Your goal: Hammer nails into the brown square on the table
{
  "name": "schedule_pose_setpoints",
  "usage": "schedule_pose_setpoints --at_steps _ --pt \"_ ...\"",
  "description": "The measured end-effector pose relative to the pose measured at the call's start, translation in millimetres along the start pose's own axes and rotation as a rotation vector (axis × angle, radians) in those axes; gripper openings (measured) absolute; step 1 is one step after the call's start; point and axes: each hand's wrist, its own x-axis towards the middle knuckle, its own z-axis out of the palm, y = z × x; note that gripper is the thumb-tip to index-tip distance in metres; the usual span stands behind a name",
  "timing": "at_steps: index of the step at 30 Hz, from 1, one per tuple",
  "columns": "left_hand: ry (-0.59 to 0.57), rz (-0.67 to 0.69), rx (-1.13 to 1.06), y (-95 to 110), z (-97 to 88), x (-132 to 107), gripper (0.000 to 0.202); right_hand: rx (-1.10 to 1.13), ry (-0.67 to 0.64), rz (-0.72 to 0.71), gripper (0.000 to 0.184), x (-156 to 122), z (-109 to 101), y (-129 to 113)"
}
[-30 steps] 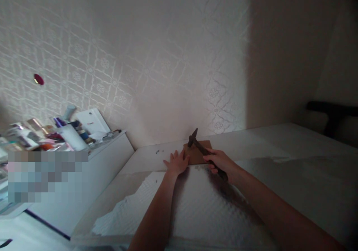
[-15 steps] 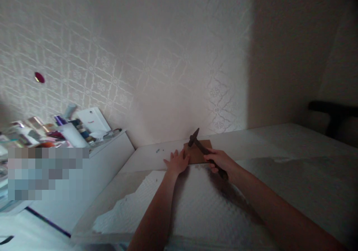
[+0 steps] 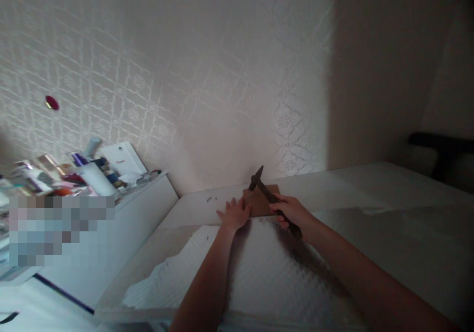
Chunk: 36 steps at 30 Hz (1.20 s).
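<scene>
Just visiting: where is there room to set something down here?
The white surface looks bare right of the brown board, along the wall. Around the board it's crowded with the left hand, right hand and hammer; small dark bits lie farther left. Bottles crowd the left cabinet.

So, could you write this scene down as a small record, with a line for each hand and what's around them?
Right hand: grips a hammer by its handle
Hammer head: over the brown board; contact unclear
Left hand: fingers spread, at the board's left edge
Board: flat on a white surface, near the wall
Beyond the left hand: small dark bits
Far left: white cabinet crowded with items
</scene>
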Motion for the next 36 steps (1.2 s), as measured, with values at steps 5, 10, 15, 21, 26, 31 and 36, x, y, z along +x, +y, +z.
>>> schedule_pose_setpoints --at_steps 5,10,15,21,26,31,36 --pt "0.0 0.003 0.002 0.0 -1.0 -0.7 0.064 -0.004 -0.02 0.015 0.048 1.0 -1.0 1.5" --pt "-0.001 0.001 -0.006 0.6 -1.6 -1.0 0.064 0.005 0.008 -0.002 0.044 0.3 -0.4 1.1" --pt "-0.004 0.002 0.003 0.2 -0.5 -0.3 0.064 -0.003 0.007 0.041 0.037 0.8 -0.5 0.3" --pt "0.002 0.001 0.0 0.9 -1.2 -1.0 0.063 0.005 -0.012 0.019 0.04 -0.4 0.0 -0.3" --pt "0.0 -0.001 -0.007 1.7 -2.3 -2.3 0.063 -0.026 -0.002 0.008 0.047 -1.8 1.6 0.0" --pt "-0.004 -0.001 -0.001 1.7 -2.3 -2.1 0.063 -0.097 -0.003 -0.022 0.048 -1.4 1.7 1.3" --pt "-0.005 0.0 -0.013 0.5 -1.3 -0.9 0.063 -0.193 -0.037 -0.073 0.052 2.0 0.6 7.4"
